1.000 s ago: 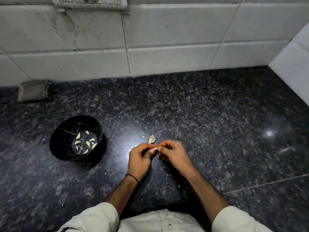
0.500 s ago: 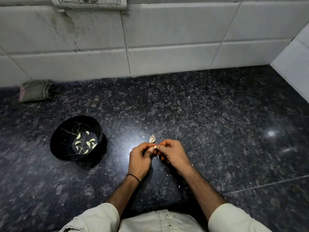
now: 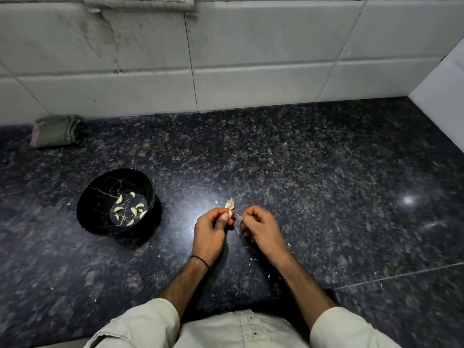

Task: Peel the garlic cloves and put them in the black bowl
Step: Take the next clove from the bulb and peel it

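My left hand pinches a small pale garlic clove between thumb and fingertips. My right hand is just to its right, a small gap apart, and pinches a thin strip of garlic skin. Right behind the hands, a dry garlic piece lies on the dark granite counter. The black bowl stands to the left of my hands and holds several peeled cloves.
Bits of papery skin are scattered on the counter around my wrists. A folded green cloth lies at the back left against the white tiled wall. Another tiled wall closes the right side.
My hands, joined over the clove before, have drawn slightly apart. The right one has pulled away to the right with a strip of skin.
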